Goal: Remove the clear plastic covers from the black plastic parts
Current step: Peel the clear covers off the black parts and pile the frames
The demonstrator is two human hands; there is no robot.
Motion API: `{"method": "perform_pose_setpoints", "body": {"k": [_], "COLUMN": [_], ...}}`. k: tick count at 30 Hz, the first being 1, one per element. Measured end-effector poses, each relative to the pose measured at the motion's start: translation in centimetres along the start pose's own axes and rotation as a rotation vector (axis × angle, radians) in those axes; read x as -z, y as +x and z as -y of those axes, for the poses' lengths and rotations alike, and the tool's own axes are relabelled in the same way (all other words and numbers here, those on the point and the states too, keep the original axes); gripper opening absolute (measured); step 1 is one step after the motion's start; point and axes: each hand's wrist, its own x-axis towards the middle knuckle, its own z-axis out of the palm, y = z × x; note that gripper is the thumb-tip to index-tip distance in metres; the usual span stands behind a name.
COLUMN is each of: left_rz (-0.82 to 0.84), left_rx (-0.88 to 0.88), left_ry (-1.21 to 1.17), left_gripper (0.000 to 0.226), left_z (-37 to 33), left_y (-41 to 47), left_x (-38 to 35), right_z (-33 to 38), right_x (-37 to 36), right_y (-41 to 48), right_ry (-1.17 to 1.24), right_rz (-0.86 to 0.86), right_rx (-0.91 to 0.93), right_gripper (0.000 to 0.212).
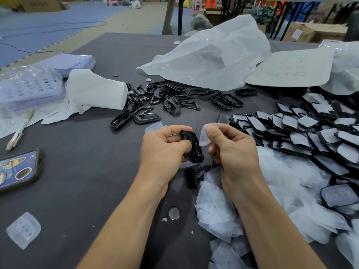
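My left hand (pixel 163 148) grips a black plastic part (pixel 192 147) above the middle of the dark table (pixel 87 181). Just to its right, my right hand (pixel 231 148) pinches a clear plastic cover (pixel 204 137) between thumb and forefinger, apart from the part. Rows of black parts with clear covers on them (pixel 310 133) lie at the right. Bare black parts (pixel 167 100) are heaped beyond my hands. Loose clear covers (pixel 272 200) are piled under my right forearm, and two more black pieces (pixel 191 177) lie just below my hands.
A phone (pixel 19 169) lies at the left edge, a lone clear cover (pixel 24 230) at the lower left, a coin cell (pixel 173 213) between my forearms. White paper (pixel 95 90), lilac trays (pixel 33 88), a big plastic bag (pixel 209 55) and a cardboard sheet (pixel 291 68) fill the far side.
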Motion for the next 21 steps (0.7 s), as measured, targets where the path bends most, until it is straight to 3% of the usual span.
{"method": "perform_pose_setpoints", "body": {"k": [8,13,17,19,21], "left_rz": [-0.018,-0.043,-0.043,-0.053,-0.059], "left_rx": [0.048,0.058,0.056,0.046,0.040], "left_ry": [0.021,0.038,0.011,0.013,0.007], "left_gripper": [0.041,0.041,0.039,0.039,0.039], "left_z": [0.04,0.12,0.03,0.07,0.05], "left_y": [0.03,0.23,0.16,0.23,0.27], "left_x": [-0.09,-0.03,0.12,0.26,0.33], "right_z": [0.84,0.57,0.12,0.04,-0.04], "right_x": [-0.01,0.15,-0.20,-0.31,-0.39], "right_y": [-0.22,-0.34,-0.47,-0.48,-0.40], "right_ry": [0.160,0.034,0.010,0.006,-0.018], "right_rz": [-0.004,0.064,0.120,0.129,0.134], "right_rx": [0.002,0.013,0.066,0.062,0.053], "right_gripper": [0.009,0.034,0.008,0.027,0.034]}}
